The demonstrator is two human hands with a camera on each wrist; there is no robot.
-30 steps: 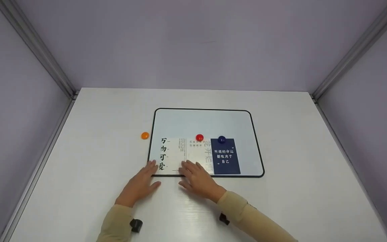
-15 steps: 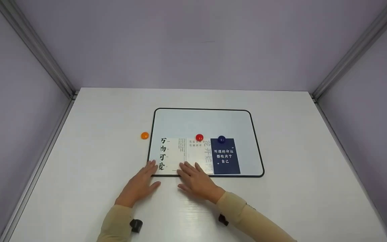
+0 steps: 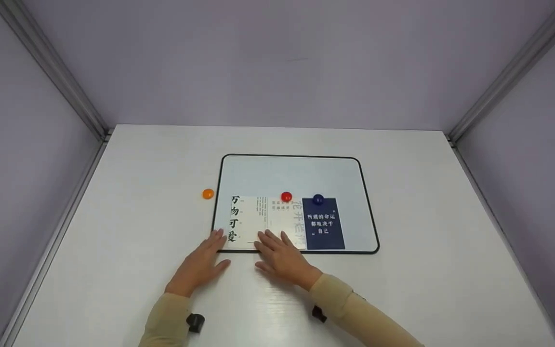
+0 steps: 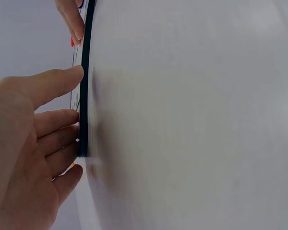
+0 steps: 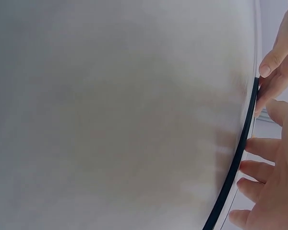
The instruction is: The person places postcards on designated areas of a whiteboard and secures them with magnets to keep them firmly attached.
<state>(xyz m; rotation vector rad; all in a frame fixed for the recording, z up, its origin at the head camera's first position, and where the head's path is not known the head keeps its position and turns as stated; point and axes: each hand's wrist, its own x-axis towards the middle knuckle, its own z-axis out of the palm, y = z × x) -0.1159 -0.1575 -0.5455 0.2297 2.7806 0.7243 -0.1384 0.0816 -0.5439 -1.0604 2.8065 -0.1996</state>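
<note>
A whiteboard (image 3: 287, 176) with a black rim lies flat on the table. My left hand (image 3: 198, 267) rests at its front left corner, fingers extended over the rim and fingertips at the edge of a white card (image 3: 248, 221) with large black characters. My right hand (image 3: 284, 258) lies palm down across the front rim, its spread fingertips on the lower part of the white cards. Beside that card is a cream card (image 3: 282, 224) with grey characters, a red round magnet (image 3: 286, 196) at its top. A navy card (image 3: 324, 233) to the right has a dark blue magnet (image 3: 318, 199) at its top edge.
An orange round magnet (image 3: 208, 193) sits on the white table (image 3: 427, 207), just left of the whiteboard. Pale walls (image 3: 277, 72) enclose the table at the back and both sides. Black wrist devices (image 3: 195, 323) show under the sleeves.
My right hand has shifted slightly left along the front rim. The white card at the left sits a touch farther up the board. My left hand and the magnets stay put.
</note>
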